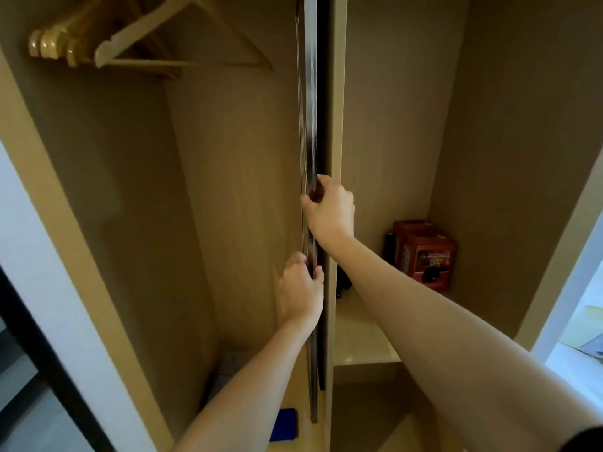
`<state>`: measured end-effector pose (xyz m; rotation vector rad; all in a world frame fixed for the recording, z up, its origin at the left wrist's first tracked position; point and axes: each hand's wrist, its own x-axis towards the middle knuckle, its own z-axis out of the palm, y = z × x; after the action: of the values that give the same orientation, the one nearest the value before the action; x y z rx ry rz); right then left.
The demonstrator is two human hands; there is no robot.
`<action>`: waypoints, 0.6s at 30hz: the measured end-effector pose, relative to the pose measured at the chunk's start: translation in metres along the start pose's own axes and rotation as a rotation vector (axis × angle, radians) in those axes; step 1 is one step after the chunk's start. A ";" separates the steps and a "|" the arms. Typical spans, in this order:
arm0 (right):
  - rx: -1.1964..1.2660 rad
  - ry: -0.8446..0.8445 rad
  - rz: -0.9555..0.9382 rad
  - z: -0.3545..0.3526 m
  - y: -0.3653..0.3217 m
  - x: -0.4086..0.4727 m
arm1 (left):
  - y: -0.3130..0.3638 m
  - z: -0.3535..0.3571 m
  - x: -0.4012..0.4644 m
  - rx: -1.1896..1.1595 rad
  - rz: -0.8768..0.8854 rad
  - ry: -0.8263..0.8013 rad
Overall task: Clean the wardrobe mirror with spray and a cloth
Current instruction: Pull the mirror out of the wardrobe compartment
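The wardrobe mirror (309,102) stands edge-on in the middle of the open wardrobe, a thin tall panel with a dark metal frame beside the centre partition. My right hand (329,207) grips its front edge at mid height. Lower down, my left hand (301,288) is closed on the same edge. A blue cloth (284,425) lies on the wardrobe floor at the bottom, partly hidden by my left forearm. No spray bottle is in view.
Wooden hangers (107,44) hang at the top left. A red box (424,252) and a dark object (343,282) sit on the shelf (362,347) in the right compartment. Grey folded fabric (228,367) lies low in the left compartment. A dark door frame (39,353) runs at the left.
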<state>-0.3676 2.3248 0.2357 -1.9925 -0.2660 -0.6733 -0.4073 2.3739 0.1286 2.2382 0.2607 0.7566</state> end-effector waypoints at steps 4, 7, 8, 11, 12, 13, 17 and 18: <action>-0.040 -0.001 -0.022 -0.002 0.003 -0.004 | -0.001 0.002 0.001 0.024 0.018 -0.006; -0.051 0.011 -0.030 -0.005 0.001 -0.007 | 0.000 0.001 -0.002 0.024 0.027 -0.021; -0.050 0.016 -0.032 -0.006 0.001 -0.009 | 0.001 0.000 -0.003 0.021 0.033 -0.023; -0.053 0.022 -0.041 -0.008 -0.002 -0.015 | 0.000 -0.004 -0.008 0.005 0.049 -0.031; -0.063 0.027 -0.045 -0.009 -0.002 -0.016 | -0.001 -0.005 -0.009 0.003 0.057 -0.032; -0.072 0.033 -0.047 -0.009 -0.003 -0.018 | -0.002 -0.006 -0.010 -0.001 0.064 -0.030; -0.071 0.039 -0.044 -0.013 -0.006 -0.025 | -0.004 -0.009 -0.017 0.011 0.103 -0.022; -0.065 0.040 -0.049 -0.014 -0.006 -0.027 | -0.005 -0.010 -0.019 0.007 0.116 -0.020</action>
<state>-0.3977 2.3188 0.2300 -2.0373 -0.2727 -0.7599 -0.4287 2.3753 0.1222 2.2821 0.1253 0.7945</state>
